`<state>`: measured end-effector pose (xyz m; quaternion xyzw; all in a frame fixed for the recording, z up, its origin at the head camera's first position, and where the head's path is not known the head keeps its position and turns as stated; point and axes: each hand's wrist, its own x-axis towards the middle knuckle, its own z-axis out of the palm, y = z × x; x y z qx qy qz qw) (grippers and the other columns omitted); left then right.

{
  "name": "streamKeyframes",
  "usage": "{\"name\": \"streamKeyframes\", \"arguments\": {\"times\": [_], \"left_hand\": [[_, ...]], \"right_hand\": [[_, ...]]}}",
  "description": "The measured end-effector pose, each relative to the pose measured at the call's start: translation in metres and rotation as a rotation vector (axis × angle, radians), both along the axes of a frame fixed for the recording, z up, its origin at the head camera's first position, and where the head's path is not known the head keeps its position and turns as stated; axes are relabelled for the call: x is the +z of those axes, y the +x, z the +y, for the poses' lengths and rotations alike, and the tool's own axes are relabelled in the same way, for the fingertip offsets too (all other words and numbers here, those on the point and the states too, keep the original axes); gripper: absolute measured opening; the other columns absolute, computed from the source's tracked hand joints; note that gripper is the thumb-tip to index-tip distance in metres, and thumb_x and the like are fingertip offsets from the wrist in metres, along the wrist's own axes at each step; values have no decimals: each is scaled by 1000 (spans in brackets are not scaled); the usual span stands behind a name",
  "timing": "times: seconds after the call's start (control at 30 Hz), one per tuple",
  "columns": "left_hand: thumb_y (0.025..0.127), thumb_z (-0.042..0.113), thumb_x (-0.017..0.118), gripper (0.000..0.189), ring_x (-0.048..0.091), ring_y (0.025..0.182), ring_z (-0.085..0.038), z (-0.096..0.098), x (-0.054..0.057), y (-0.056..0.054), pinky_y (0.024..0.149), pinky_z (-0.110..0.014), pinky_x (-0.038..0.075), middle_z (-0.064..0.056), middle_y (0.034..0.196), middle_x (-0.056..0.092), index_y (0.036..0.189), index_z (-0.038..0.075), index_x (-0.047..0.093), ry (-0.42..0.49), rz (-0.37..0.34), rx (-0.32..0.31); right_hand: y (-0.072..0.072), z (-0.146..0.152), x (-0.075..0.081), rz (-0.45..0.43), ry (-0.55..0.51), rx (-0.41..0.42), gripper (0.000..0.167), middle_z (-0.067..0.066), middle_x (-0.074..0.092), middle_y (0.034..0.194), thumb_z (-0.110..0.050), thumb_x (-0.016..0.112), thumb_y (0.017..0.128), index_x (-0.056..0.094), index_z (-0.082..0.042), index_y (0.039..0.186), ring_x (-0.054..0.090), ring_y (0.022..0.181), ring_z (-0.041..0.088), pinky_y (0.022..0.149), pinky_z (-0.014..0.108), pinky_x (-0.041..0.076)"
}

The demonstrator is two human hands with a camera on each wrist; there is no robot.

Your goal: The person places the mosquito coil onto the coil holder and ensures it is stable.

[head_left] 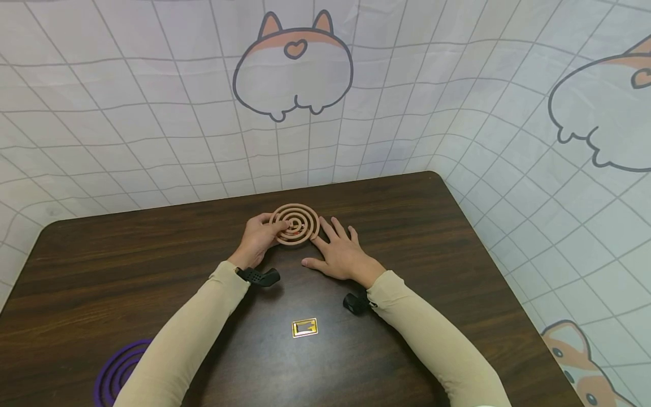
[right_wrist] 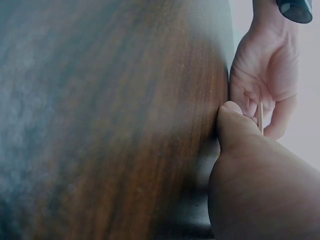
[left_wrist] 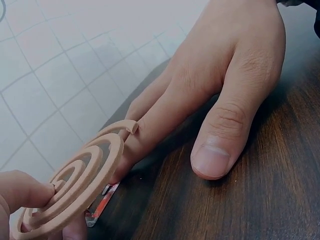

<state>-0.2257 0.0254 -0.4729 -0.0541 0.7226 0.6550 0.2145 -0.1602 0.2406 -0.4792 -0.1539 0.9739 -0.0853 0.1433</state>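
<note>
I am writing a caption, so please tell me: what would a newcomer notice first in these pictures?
In the head view, probably the tan spiral coil near the far edge of the table, held by the left hand, with the right hand beside it. The purple coil at lower left, partly behind the left sleeve, stands out. Above, a cartoon animal marks the backdrop.

The spiral coil (head_left: pixel 297 219) is plain light tan, the second coil (head_left: pixel 113 380) solid purple, the small plate (head_left: pixel 304 327) bright gold round a greyish centre; the strip (left_wrist: pixel 103 204) beneath the spiral coil seems red and silver, though mostly hidden. The tabletop (head_left: pixel 422 249) is dark brown with streaked wood grain, the sleeves (head_left: pixel 183 339) plain cream, the wrist cameras (head_left: pixel 260 277) black. The backdrop (head_left: pixel 152 124) carries a grey grid on white, printed with cartoon dogs (head_left: pixel 293 73) in white and orange with dark grey outlines.
</note>
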Motion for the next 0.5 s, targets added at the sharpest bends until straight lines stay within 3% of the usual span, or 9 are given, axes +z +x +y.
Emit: {"name": "streamKeyframes", "arguments": {"times": [0.27,0.5], "left_hand": [[103,23,64,54,69,97,-5,-5,2,2,83,-17,60,-15,133,59,149,0,48,31,-3,-16],[106,24,60,50,69,95,-3,-11,2,4,86,-18,61,-18,138,57,148,-2,49,43,-24,-29]], "right_hand": [[1,-2,4,-8,-11,-2,78,8,0,177,-73,41,100,23,-34,165,1,164,39,126,71,14],[1,-3,3,-31,19,-13,80,5,-2,177,-77,36,99,21,-36,165,-2,165,36,128,69,13]]}}
